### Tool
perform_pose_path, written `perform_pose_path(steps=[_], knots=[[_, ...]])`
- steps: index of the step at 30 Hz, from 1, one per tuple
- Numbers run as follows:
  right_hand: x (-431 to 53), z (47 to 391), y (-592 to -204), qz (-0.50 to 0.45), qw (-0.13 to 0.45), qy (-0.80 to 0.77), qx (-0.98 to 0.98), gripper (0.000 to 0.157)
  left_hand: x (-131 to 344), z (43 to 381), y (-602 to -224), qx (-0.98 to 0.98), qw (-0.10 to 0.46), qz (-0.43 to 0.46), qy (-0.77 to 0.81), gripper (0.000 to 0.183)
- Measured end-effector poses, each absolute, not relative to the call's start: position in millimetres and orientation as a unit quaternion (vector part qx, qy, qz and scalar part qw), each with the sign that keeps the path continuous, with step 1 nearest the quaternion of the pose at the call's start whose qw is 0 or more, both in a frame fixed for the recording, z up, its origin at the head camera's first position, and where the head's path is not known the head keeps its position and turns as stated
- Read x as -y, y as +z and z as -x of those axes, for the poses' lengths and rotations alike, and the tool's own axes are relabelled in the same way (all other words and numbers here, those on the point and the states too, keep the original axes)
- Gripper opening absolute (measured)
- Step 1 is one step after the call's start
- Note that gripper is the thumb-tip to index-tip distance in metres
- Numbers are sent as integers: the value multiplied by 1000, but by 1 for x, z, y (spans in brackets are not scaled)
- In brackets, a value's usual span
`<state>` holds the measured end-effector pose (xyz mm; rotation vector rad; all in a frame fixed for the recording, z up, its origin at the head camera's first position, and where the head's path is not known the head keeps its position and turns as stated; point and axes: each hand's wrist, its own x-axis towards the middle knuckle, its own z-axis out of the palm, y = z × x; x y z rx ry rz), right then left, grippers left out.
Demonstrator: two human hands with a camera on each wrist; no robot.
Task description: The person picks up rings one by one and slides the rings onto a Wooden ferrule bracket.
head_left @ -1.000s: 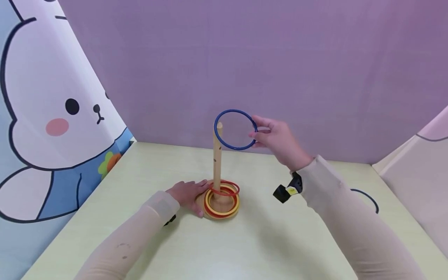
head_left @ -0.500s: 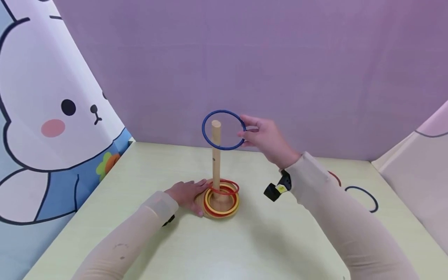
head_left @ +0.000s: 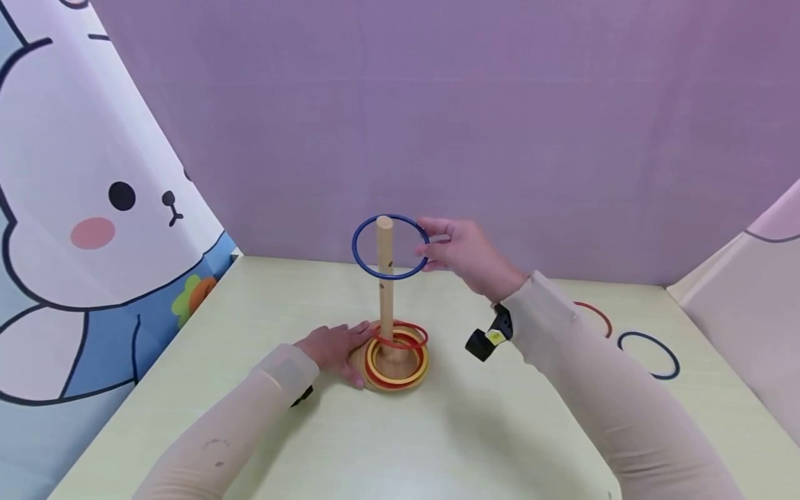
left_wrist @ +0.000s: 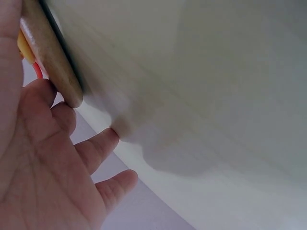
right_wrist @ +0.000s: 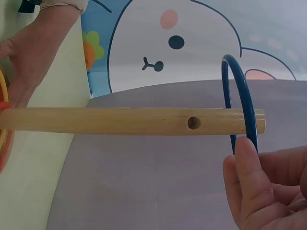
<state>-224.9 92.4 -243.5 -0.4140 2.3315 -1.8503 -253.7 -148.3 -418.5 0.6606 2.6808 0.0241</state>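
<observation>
My right hand (head_left: 469, 253) pinches a blue ring (head_left: 392, 278) between thumb and fingers, to the right of the upright wooden peg (head_left: 386, 298). In the right wrist view the blue ring (right_wrist: 247, 105) encircles the peg (right_wrist: 120, 120) just below its tip, above a side hole. Low on the peg lie red and yellow rings (head_left: 407, 381), one red ring (head_left: 420, 343) tilted above the others. My left hand (head_left: 334, 351) rests with spread fingers against the left side of the round wooden base (head_left: 356, 361). In the left wrist view its fingertips touch the base edge (left_wrist: 57, 67) and table.
On the table (head_left: 500, 430) at the right lie another blue ring (head_left: 671, 376) and a red ring (head_left: 603, 318), partly behind my right sleeve. A purple curtain (head_left: 562, 139) stands behind, with a printed cartoon cloth (head_left: 62, 173) at the left.
My right hand has carried the blue ring left and then down, from beside the peg's top to around it. The left hand stays at the base.
</observation>
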Motion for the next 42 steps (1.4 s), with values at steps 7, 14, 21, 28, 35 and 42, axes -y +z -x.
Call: perform_pose_path(steps=[7, 14, 21, 28, 35, 42], knots=[[-91, 228, -248, 137, 106, -608, -775, 49, 148, 254, -420, -955, 192, -225, 14, 103], [-91, 230, -256, 142, 129, -608, -771, 49, 147, 252, -419, -956, 197, -218, 19, 102], [-89, 233, -267, 135, 130, -597, -780, 47, 146, 253, -419, -954, 199, -222, 14, 103], [-87, 236, -283, 124, 131, -596, -783, 47, 146, 254, -421, -955, 194, -224, 21, 101], [-87, 236, -294, 116, 129, -592, -787, 47, 146, 254, -422, -954, 190, -230, 19, 101], [-87, 237, -310, 122, 118, -616, -769, 47, 146, 255, -422, -955, 191, -224, 14, 101]])
